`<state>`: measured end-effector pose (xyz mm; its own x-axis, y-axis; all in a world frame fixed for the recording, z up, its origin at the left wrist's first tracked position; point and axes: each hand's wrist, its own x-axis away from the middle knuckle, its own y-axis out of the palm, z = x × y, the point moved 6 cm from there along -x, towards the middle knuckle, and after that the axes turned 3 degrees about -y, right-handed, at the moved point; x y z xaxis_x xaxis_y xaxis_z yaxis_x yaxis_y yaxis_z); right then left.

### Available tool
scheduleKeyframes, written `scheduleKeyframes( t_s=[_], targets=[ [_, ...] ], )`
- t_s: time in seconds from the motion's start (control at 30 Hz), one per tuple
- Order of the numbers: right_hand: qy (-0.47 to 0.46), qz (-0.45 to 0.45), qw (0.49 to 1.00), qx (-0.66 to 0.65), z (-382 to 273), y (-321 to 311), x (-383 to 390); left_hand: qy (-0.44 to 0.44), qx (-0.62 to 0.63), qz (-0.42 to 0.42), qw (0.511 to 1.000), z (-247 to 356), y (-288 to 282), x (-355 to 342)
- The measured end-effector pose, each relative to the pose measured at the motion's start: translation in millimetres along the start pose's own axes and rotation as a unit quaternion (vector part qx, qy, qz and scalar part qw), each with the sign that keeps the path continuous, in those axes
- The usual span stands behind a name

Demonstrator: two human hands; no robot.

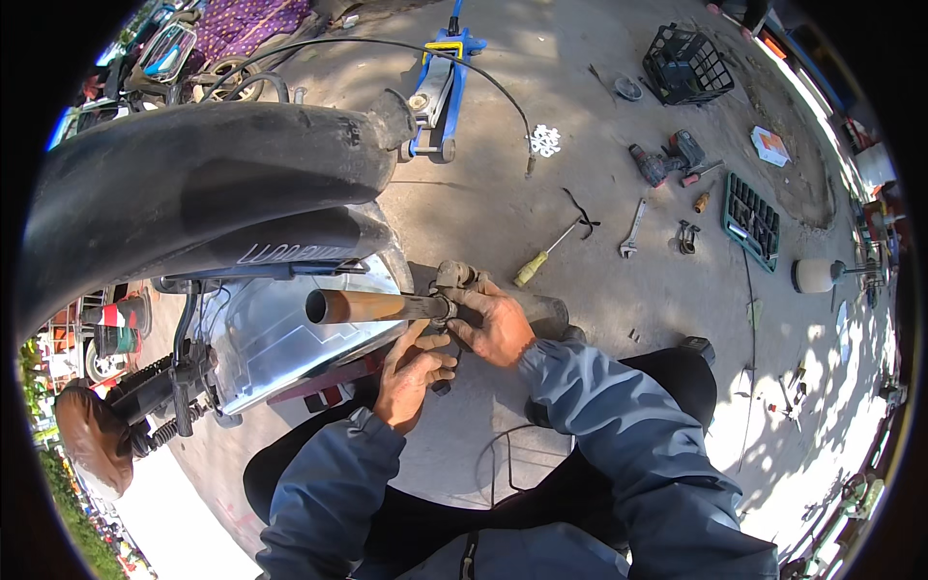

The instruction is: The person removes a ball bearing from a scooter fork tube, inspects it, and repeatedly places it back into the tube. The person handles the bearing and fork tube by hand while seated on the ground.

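A bare metal tube [372,306], stained brown, points left with its open end over a shiny silver panel [290,333]. Around its right end sits a dirty metal ring clamp [443,308], beside a greyish elbow-shaped fitting [454,277]. My right hand [495,321] pinches the clamp from the right with thumb and fingers. Below the tube, my left hand [414,377] has its fingers apart, the index fingertip reaching up to the tube's underside. Part of the joint is hidden by my fingers. Large black curved vehicle parts [222,145] lie just beyond the tube.
A blue floor jack [452,92] stands ahead. To the right lie a screwdriver [533,268], an adjustable wrench [633,232], a cordless drill [667,159] and a green socket tray [752,220]. Farther off are a black crate [686,66] and a white bottle [815,275].
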<state>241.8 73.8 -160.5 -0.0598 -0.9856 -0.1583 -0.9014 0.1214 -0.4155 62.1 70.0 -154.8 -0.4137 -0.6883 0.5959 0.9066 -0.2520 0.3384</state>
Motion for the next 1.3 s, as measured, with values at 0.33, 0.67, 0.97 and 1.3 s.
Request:
scheduleKeyframes(
  t_s=[0.33, 0.67, 0.97, 1.3],
  targets=[
    [0.007, 0.003, 1.0, 0.013, -5.2, 2.5, 0.1, -0.011, 0.068, 0.021, 0.997, -15.5, -8.7, -3.3],
    [0.027, -0.006, 0.998, -0.053, -8.7, 0.6, -3.6, 0.003, 0.155, 0.003, 0.988, -13.6, -0.7, -1.6],
    [0.07, -0.026, 0.989, -0.126, 0.0, 2.7, -6.7, -0.001, 0.096, 0.025, 0.995, -11.6, -0.2, -0.1],
    [0.12, -0.057, 0.966, -0.22, 19.5, 13.4, -8.5, -0.007, 0.009, -0.006, 1.0, -11.7, 4.3, -1.7]
  ],
)
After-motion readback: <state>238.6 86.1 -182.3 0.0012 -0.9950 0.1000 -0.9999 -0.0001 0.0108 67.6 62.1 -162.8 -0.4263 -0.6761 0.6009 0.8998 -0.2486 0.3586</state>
